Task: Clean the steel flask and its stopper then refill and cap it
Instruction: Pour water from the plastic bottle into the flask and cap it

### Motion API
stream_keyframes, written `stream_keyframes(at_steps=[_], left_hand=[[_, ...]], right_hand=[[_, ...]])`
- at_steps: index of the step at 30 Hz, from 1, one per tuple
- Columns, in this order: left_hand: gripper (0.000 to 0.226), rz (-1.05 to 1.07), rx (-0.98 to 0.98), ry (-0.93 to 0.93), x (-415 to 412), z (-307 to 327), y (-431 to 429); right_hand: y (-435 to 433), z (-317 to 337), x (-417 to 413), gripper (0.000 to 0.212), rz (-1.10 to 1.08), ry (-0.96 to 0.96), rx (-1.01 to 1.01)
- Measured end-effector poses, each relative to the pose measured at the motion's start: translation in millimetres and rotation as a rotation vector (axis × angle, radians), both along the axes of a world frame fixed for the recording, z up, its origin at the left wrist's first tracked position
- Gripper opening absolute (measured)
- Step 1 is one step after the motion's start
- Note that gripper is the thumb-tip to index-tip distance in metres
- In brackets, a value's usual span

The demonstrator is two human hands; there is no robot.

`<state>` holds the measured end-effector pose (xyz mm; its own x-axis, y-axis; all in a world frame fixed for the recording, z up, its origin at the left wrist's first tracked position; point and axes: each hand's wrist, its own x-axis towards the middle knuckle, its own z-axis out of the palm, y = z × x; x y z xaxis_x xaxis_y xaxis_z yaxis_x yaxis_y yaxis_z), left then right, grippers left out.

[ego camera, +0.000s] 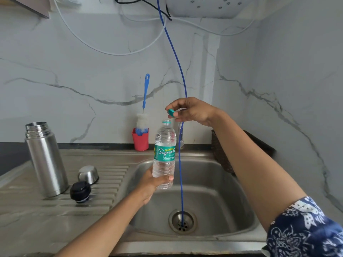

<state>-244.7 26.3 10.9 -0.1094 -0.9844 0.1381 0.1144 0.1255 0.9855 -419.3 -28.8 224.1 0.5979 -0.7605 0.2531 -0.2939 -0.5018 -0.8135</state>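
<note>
the steel flask [45,160] stands upright and open at the left of the frame, on the ribbed drainboard beside the sink [219,184]. its black stopper [80,191] lies just to the right of its base, with the steel cup lid [88,174] upside down right behind the stopper. whether the flask is already washed cannot be told, but the bottle brush [143,108] is parked in its red holder [140,140] at the back wall.

at the centre, the left hand [154,184] wraps its fingers round the lower part of a clear plastic water bottle [164,154], held upright over the basin. the right hand [193,110], just above the bottle's bare mouth, pinches the teal cap [171,113] between thumb and fingertips. this looks like the start of the refill: pouring, stoppering and capping are left.

the teal label reads "golden" and "signatu", the rest turned away; the smaller print is illegible.
</note>
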Motion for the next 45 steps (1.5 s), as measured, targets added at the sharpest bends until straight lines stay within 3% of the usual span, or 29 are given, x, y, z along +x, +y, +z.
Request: stream_keyframes(at_steps=[8,13,18,24,27,30,36,40,42,45], left_hand=[[0.073,0.117,-0.026,0.027,61,14,21],[0.077,0.212,-0.055,0.011,107,15,50],[0.077,0.308,-0.048,0.006,152,15,82],[0.091,0.373,-0.055,-0.028,194,15,110],[0.072,0.386,-0.048,-0.027,207,11,118],[0.067,0.396,-0.052,-0.023,212,6,122],[0.073,0.385,-0.044,-0.02,210,0,124],[0.09,0.363,-0.048,-0.015,205,1,120],[0.091,0.345,-0.049,-0.014,201,3,117],[0.086,0.332,-0.041,-0.02,193,4,112]], right_hand=[[10,-34,29,0.022,0.044,-0.354,0.179],[28,-79,74,0.022,0.024,-0.422,0.352],[52,-137,124,0.029,0.075,-0.268,0.432],[80,-188,181,0.029,0.268,0.109,0.243],[94,-206,198,0.03,0.332,0.181,0.215],[99,-221,208,0.043,0.348,0.165,0.242],[93,-219,205,0.05,0.28,0.153,0.095],[84,-183,208,0.03,0.128,-0.204,0.257],[82,-149,208,0.036,0.114,-0.318,0.288],[77,-106,206,0.053,0.208,-0.288,0.32]])
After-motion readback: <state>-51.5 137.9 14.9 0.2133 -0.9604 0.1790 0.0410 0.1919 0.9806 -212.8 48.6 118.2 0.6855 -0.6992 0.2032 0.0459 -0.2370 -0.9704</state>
